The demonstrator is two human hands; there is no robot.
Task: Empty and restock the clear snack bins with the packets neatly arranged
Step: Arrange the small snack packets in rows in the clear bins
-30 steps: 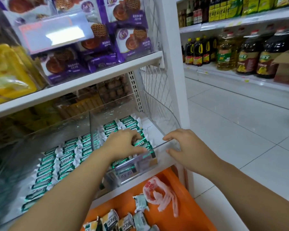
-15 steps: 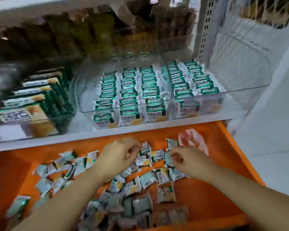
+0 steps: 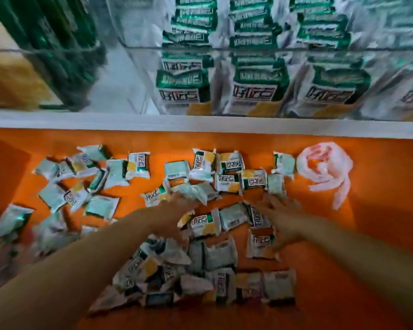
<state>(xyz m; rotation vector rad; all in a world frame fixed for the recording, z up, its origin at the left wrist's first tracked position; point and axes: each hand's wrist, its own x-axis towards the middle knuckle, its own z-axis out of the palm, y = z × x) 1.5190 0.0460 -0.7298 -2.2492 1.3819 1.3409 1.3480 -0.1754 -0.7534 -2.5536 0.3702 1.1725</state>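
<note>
Orange fills the near ground: a tray [image 3: 379, 234] whose floor carries loose packets [image 3: 219, 256], white and green with a yellow patch, lying every way up. Nearest is a dense heap of them, overlapping, some showing the printed face and some the plain back.

Two bare forearms come in from the near edge across that heap. The left hand [image 3: 174, 215] is near the middle of the tray. It is blurred and its fingers are lost in a clump of packets at its far side, so I cannot tell whether it grips them or only touches them. The right hand [image 3: 281, 213] is just to the right, its fingers stretched out and spread over the packets under it; they do not curl round any of them. Between the two hands lies one packet, face up.

Farther on, a loose band of packets crosses the tray. On the left they are scattered more thinly, some lying alone on bare orange. At the far right of the tray sits a crumpled pink-and-white bag [image 3: 324, 167], just beside the rightmost packet and apart from both hands.

Beyond the tray a white shelf [image 3: 200, 125] edge runs from left to right. On it stands a clear bin [image 3: 141, 67] holding rows [image 3: 255, 89] of the same packets set on end, green tops up. Three rows are plain and a fourth at the right is blurred. The front packets stand close behind the front wall. Left of it, dark green packs [image 3: 65, 55] stand in another bin, too blurred to read.
</note>
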